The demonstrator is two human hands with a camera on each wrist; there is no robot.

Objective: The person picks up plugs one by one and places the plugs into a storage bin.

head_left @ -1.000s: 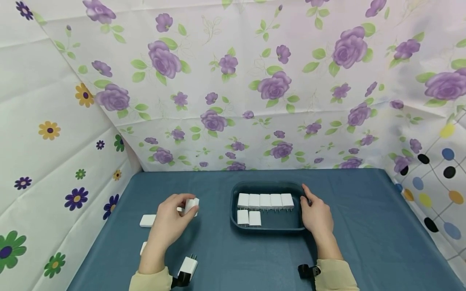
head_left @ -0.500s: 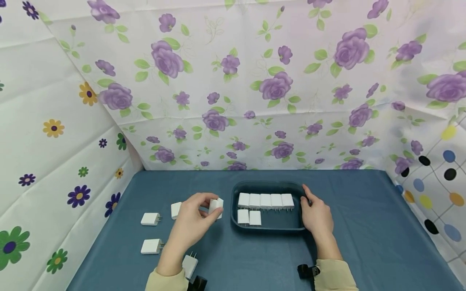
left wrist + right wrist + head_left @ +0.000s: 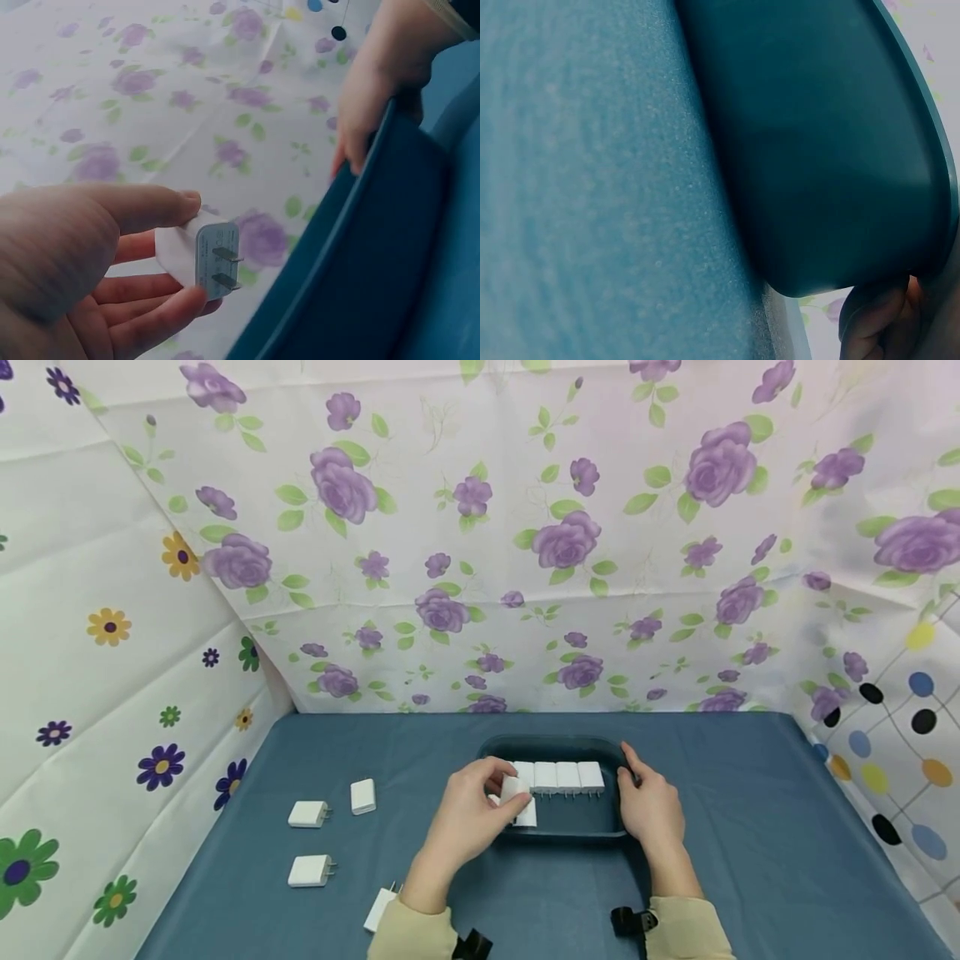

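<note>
My left hand (image 3: 467, 810) pinches a white plug-in charger (image 3: 514, 788) between thumb and fingers, over the left end of a dark teal tray (image 3: 577, 837). In the left wrist view the charger's two metal prongs (image 3: 227, 256) point away from the palm, toward the tray wall. Inside the tray, a row of white chargers (image 3: 567, 776) stands along the far side; part of a nearer row (image 3: 528, 814) shows beyond the left hand, which hides the rest. At the tray's right end, my right hand (image 3: 652, 807) grips the rim, also seen in the left wrist view.
Left of the tray, several loose chargers lie on the blue cloth: an upper one (image 3: 363, 797), two farther left (image 3: 307, 814) and one partly behind the left sleeve (image 3: 380, 909). A flowered curtain (image 3: 465, 527) rises behind the table.
The left hand has carried the charger rightward from the table's left side to over the tray, uncovering loose chargers behind it. The right hand has stayed at the tray's right end.
</note>
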